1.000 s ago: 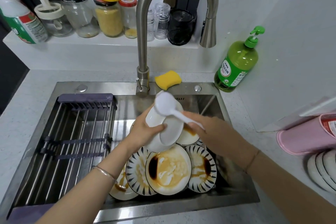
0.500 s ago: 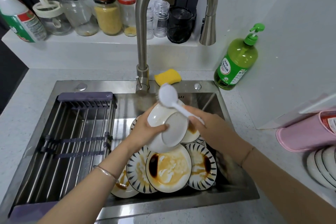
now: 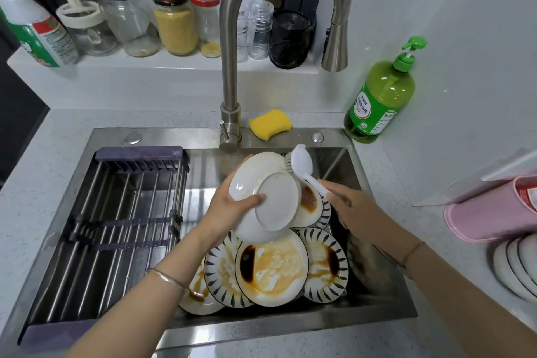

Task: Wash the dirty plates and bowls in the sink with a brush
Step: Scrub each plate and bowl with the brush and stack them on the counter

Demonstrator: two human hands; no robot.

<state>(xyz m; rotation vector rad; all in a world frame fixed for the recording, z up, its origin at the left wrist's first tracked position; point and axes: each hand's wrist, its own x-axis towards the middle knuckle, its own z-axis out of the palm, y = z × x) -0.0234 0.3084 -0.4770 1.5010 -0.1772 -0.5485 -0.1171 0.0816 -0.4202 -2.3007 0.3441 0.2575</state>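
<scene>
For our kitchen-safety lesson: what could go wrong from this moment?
1. The left hand alone grips the tilted bowl; a slip could drop it onto the stained plates below and chip them.
2. The brush in the right hand meets the bowl's upper rim; its push might twist the bowl loose.

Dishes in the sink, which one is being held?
The plain white bowl in the left hand; the stained plates lie piled beneath it.
</scene>
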